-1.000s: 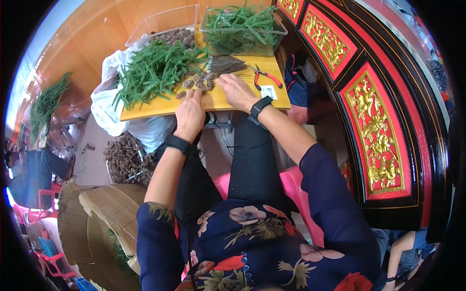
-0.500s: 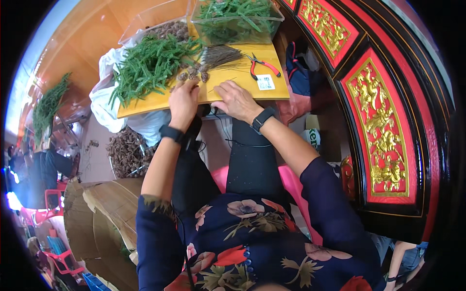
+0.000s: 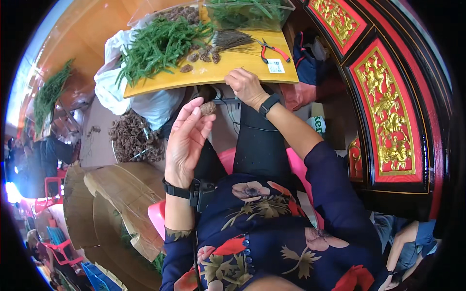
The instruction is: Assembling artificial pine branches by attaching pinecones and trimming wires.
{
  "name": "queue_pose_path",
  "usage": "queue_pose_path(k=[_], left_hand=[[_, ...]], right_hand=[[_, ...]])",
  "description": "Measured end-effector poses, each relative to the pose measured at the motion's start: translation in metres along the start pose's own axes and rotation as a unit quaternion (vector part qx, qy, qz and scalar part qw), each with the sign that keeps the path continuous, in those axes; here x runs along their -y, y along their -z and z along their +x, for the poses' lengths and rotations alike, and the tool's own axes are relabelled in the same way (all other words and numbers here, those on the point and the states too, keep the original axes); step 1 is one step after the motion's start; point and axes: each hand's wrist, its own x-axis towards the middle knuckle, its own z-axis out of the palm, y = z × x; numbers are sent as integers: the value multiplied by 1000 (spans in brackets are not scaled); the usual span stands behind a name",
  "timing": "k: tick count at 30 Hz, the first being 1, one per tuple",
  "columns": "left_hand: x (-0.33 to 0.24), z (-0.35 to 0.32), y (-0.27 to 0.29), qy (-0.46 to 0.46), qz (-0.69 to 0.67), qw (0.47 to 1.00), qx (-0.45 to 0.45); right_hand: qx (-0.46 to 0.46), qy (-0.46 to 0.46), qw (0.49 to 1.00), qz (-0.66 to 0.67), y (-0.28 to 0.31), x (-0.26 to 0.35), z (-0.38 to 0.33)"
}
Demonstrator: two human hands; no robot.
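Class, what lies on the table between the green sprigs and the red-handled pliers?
In the head view, several brown cones and a bundle of thin dark strands lie between them.

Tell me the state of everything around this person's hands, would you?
Small brown cone: pinched by the left hand.
Right hand: fingers curled; whether it holds anything is unclear.
Red-handled metal pliers: lying flat, handles apart.
Green needled sprigs: heaped loose.
Thin brown strands: bunched together.
Clear plastic box behind the pliers: holding similar sprigs.
Large brown cardboard box: standing open.
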Motion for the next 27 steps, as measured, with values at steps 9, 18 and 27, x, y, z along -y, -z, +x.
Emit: queue_pose_path(k=[9,18,27], left_hand=[[9,-11,-8,-10,-73,997,6],[-3,-30,-7,-7,-92,995,43],[-13,-38,-16,-69,-70,995,21]], right_hand=[[-90,-114,981,125,25,30,19],[-27,-326,801,502,108,120,36],[-65,-208,891,399,148,150,37]])
